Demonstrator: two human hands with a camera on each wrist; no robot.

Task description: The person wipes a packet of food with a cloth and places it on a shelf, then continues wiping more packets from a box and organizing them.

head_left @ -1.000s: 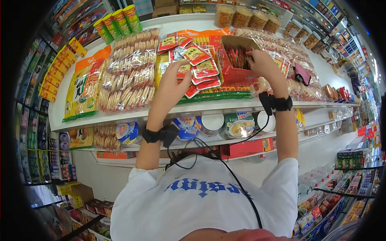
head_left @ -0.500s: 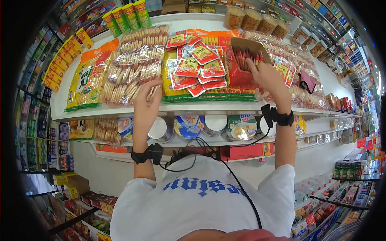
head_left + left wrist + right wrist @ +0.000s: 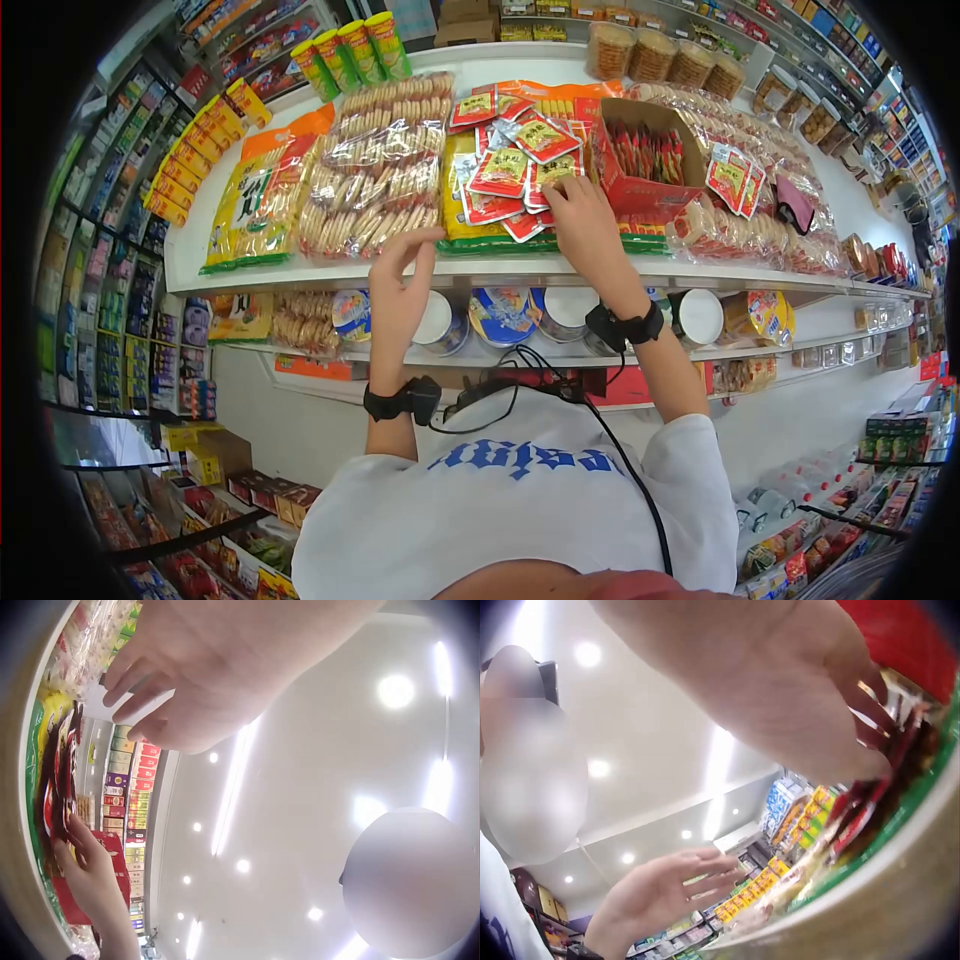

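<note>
A pile of red-and-yellow snack packets (image 3: 497,172) lies on a yellow-and-green bag (image 3: 480,244) at the middle of the shelf top. My right hand (image 3: 588,235) is at the pile's near right side, thumb and fingers pinching a red packet (image 3: 855,825) at its edge. Just right of the pile stands an open red box (image 3: 640,200) with packets upright inside. My left hand (image 3: 402,290) holds nothing; its fingers are relaxed, near the front edge by the bag of round crackers (image 3: 375,170). In the left wrist view its fingers (image 3: 142,690) hang loosely apart.
Two more packets (image 3: 735,180) lie on cracker bags right of the box, beside a pink-and-black item (image 3: 796,205). Green cans (image 3: 350,55) and clear jars (image 3: 660,55) line the back. Tubs (image 3: 500,315) fill the shelf below the front edge (image 3: 500,268).
My right hand has left the open box and moved left to the pile's near side. My left hand drew back from the pile to the front edge.
</note>
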